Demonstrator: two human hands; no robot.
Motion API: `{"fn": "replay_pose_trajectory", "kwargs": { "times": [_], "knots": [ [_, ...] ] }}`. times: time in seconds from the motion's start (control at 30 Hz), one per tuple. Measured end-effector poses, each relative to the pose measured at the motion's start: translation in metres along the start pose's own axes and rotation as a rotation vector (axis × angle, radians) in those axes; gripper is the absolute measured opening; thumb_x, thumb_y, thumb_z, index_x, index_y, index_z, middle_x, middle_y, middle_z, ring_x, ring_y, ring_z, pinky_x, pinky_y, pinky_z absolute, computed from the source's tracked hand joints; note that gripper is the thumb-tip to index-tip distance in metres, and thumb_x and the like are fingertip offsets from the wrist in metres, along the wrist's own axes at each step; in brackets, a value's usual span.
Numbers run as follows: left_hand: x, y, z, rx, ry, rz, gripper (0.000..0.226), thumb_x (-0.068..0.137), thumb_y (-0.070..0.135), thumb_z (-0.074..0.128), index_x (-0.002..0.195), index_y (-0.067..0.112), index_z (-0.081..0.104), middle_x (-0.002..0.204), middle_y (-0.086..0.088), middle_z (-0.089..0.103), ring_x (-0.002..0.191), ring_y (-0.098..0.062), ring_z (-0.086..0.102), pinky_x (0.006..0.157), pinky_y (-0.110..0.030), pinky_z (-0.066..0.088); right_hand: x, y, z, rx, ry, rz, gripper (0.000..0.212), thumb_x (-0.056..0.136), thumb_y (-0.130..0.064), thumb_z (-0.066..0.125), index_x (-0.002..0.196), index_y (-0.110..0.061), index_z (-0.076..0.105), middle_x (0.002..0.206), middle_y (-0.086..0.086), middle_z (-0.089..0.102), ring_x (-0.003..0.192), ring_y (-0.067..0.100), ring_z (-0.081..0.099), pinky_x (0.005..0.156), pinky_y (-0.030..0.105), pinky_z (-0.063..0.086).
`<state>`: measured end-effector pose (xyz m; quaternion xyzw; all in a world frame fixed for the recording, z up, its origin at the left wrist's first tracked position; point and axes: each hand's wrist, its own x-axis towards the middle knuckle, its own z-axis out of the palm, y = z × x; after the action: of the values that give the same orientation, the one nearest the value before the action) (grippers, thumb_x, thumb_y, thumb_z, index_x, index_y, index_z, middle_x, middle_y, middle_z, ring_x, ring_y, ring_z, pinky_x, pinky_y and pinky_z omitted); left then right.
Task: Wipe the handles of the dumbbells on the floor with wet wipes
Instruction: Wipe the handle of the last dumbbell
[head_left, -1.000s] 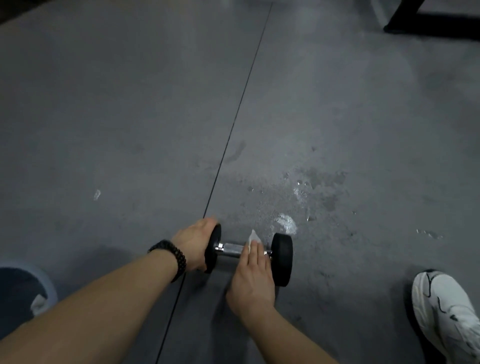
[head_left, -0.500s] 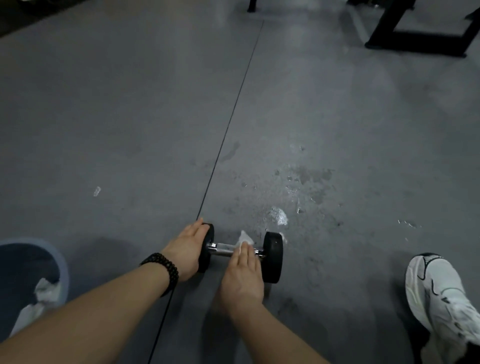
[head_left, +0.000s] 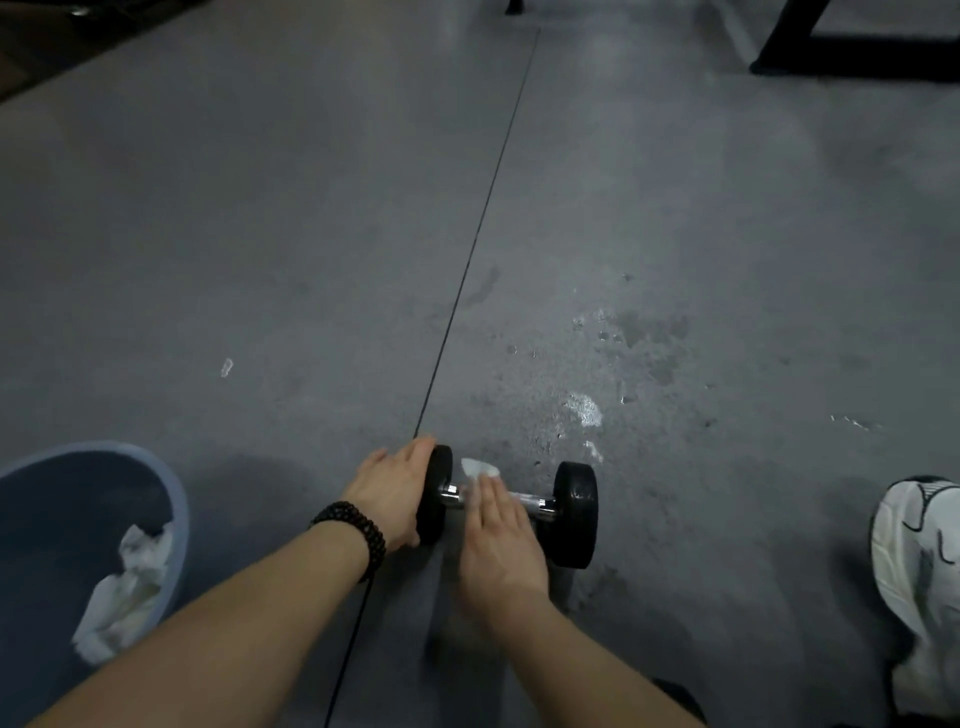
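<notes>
Since a moment ago the right hand (head_left: 501, 540) has slid along the chrome handle (head_left: 530, 503) toward the left hand (head_left: 392, 493), its straight, pressed-together fingers flattening the white wet wipe (head_left: 478, 467) — left fingers lie extended against the round black rubber head of the dumbbell (head_left: 575, 512) on the gritty grey floor (head_left: 260, 234).

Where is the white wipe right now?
In the head view, low and near the middle, the wet wipe lies on the dumbbell handle under the right hand, close to the black end that the left hand steadies.
</notes>
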<state>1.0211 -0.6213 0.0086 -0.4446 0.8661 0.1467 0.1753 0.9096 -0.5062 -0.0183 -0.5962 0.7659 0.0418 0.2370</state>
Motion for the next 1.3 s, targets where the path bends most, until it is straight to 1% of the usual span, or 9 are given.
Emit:
{"fn": "replay_pose_trajectory", "kwargs": {
  "times": [0.07, 0.27, 0.37, 0.53, 0.67, 0.8, 0.97, 1.1, 1.3],
  "knots": [
    [-0.003, -0.002, 0.001, 0.115, 0.005, 0.002, 0.126, 0.063, 0.035, 0.09, 0.156, 0.018, 0.006, 0.161, -0.001, 0.022, 0.144, -0.019, 0.029, 0.121, -0.041, 0.016, -0.001, 0.011, -0.004, -0.005, 0.027, 0.117, 0.071, 0.098, -0.016, 0.028, 0.15, 0.002, -0.017, 0.16, 0.018, -0.021, 0.149, 0.029, -0.018, 0.121, 0.04, -0.007],
    [-0.014, -0.004, 0.009, 0.123, 0.073, 0.016, 0.127, 0.065, 0.039, 0.089, 0.157, 0.02, 0.003, 0.165, 0.005, 0.004, 0.151, -0.017, 0.007, 0.122, -0.043, 0.017, -0.011, -0.006, 0.006, 0.05, 0.016, -0.089, 0.077, 0.094, -0.017, 0.035, 0.152, -0.002, -0.014, 0.161, 0.016, -0.022, 0.148, 0.026, -0.022, 0.119, 0.038, -0.013],
    [-0.013, -0.004, 0.013, 0.071, 0.043, 0.034, 0.129, 0.065, 0.033, 0.09, 0.156, 0.016, 0.001, 0.165, 0.004, -0.012, 0.152, -0.017, -0.006, 0.123, -0.042, 0.014, -0.01, 0.001, 0.006, 0.068, 0.05, 0.071, 0.075, 0.094, -0.014, 0.032, 0.15, 0.004, -0.016, 0.159, 0.02, -0.022, 0.148, 0.031, -0.019, 0.121, 0.042, -0.007],
    [-0.016, -0.007, 0.019, -0.02, 0.069, 0.073, 0.13, 0.062, 0.034, 0.091, 0.156, 0.017, 0.002, 0.164, -0.002, 0.007, 0.15, -0.019, 0.012, 0.122, -0.039, 0.019, -0.014, -0.007, 0.012, 0.087, 0.019, 0.041, 0.088, 0.09, -0.026, 0.045, 0.152, 0.002, -0.012, 0.16, 0.018, -0.021, 0.147, 0.03, -0.022, 0.119, 0.041, -0.013],
    [-0.018, -0.012, 0.014, -0.137, -0.003, 0.107, 0.119, 0.076, 0.029, 0.081, 0.157, 0.019, -0.006, 0.165, 0.006, -0.011, 0.151, -0.014, -0.008, 0.123, -0.042, 0.014, -0.016, 0.012, 0.007, 0.037, 0.05, 0.048, 0.075, 0.079, -0.016, -0.004, 0.15, 0.004, -0.013, 0.158, 0.016, -0.023, 0.149, 0.03, -0.015, 0.118, 0.039, -0.009],
    [-0.023, -0.012, 0.012, -0.184, 0.051, 0.106, 0.106, 0.074, 0.026, 0.082, 0.155, 0.019, 0.014, 0.165, 0.007, -0.004, 0.151, -0.011, -0.006, 0.123, -0.041, 0.016, -0.021, -0.006, 0.009, 0.022, 0.02, 0.061, 0.081, 0.093, -0.022, 0.037, 0.15, 0.006, -0.014, 0.16, 0.023, -0.016, 0.148, 0.033, -0.017, 0.121, 0.042, -0.007],
    [-0.034, -0.009, 0.01, -0.156, 0.105, 0.103, 0.098, 0.063, 0.032, 0.087, 0.142, 0.021, 0.03, 0.149, 0.0, 0.033, 0.139, -0.021, 0.035, 0.113, -0.035, 0.033, -0.028, -0.014, 0.011, 0.035, -0.017, 0.058, 0.067, 0.09, -0.02, 0.005, 0.149, 0.003, -0.017, 0.16, 0.019, -0.019, 0.149, 0.029, -0.017, 0.121, 0.04, -0.008],
    [-0.038, -0.01, 0.011, -0.035, 0.072, 0.133, 0.114, 0.067, 0.039, 0.086, 0.154, 0.019, 0.016, 0.159, 0.002, 0.02, 0.149, -0.018, 0.013, 0.12, -0.036, 0.022, -0.035, -0.002, 0.009, 0.079, -0.004, 0.15, 0.076, 0.095, -0.016, 0.034, 0.151, 0.003, -0.013, 0.16, 0.019, -0.019, 0.149, 0.03, -0.014, 0.122, 0.04, -0.003],
    [-0.036, 0.0, 0.009, 0.019, 0.037, 0.054, 0.115, 0.072, 0.034, 0.084, 0.157, 0.02, 0.008, 0.165, 0.006, 0.01, 0.151, -0.014, 0.002, 0.121, -0.038, 0.021, -0.033, 0.001, 0.007, 0.074, -0.017, 0.178, 0.082, 0.094, -0.019, 0.04, 0.151, 0.002, -0.015, 0.161, 0.018, -0.02, 0.149, 0.028, -0.016, 0.121, 0.04, -0.005]
  ]
}}
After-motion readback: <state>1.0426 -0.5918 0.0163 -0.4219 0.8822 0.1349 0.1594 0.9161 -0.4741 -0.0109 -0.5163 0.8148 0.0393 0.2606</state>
